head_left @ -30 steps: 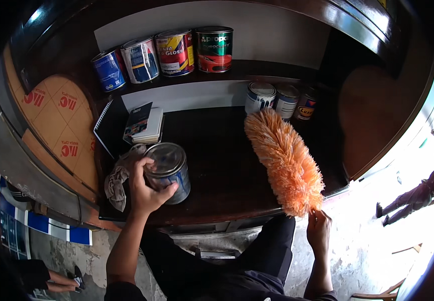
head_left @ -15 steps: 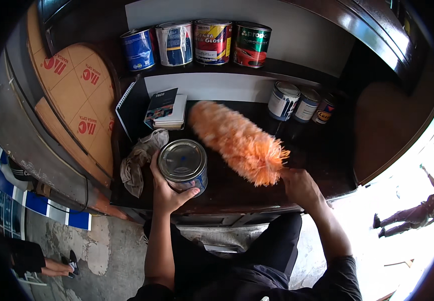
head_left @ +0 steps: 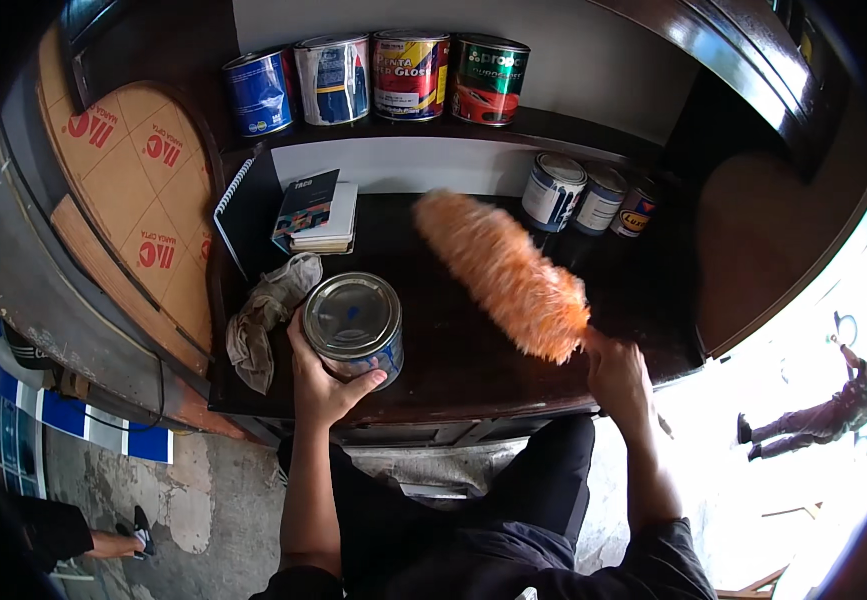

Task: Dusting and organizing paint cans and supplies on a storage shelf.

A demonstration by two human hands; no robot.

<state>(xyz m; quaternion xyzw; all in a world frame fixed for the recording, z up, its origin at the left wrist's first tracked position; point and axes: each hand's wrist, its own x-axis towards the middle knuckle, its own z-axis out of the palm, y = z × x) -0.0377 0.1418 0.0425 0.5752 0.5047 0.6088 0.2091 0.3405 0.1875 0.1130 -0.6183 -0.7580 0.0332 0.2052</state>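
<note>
My left hand (head_left: 321, 385) grips a silver-lidded paint can (head_left: 353, 322) standing on the dark wooden counter (head_left: 473, 350). My right hand (head_left: 615, 372) holds the handle of an orange feather duster (head_left: 503, 272), whose fluffy head lies slanted over the counter and points toward the back left. The duster head is blurred. A crumpled grey rag (head_left: 263, 315) lies just left of the can.
Several paint cans (head_left: 373, 75) line the upper shelf, and three smaller cans (head_left: 593, 195) stand at the counter's back right. Notebooks (head_left: 315, 215) lie at the back left. Cardboard sheets (head_left: 133, 200) lean on the left. A person (head_left: 823, 415) stands on the pavement at right.
The duster has swung across the counter from the right side toward the left and back. My left hand has kept hold of the can, which stays near the front edge.
</note>
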